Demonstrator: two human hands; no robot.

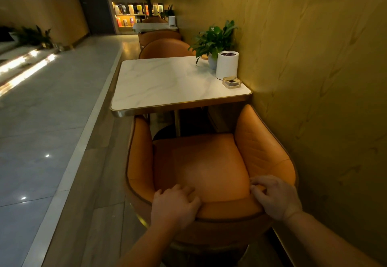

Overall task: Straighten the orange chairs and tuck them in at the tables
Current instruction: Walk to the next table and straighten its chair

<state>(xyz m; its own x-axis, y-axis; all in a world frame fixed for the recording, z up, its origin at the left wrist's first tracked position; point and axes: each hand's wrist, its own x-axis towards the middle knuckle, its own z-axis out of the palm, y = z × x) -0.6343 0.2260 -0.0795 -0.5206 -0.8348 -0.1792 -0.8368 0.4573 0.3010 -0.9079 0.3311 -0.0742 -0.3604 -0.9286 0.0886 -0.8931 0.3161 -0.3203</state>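
Observation:
An orange tub chair stands right in front of me, facing a white marble table with a gold rim. The tips of its armrests reach the table's near edge. My left hand grips the top of the backrest on the left, fingers curled over the rim. On the right of the backrest, my right hand holds the rim the same way. Beyond the table a second orange chair faces me, and a third orange chair stands behind it.
A yellow wall runs close along the chair's right side. On the table near the wall stand a potted plant, a white cylinder and a small glass ashtray. A tiled aisle lies to the left, one step lower.

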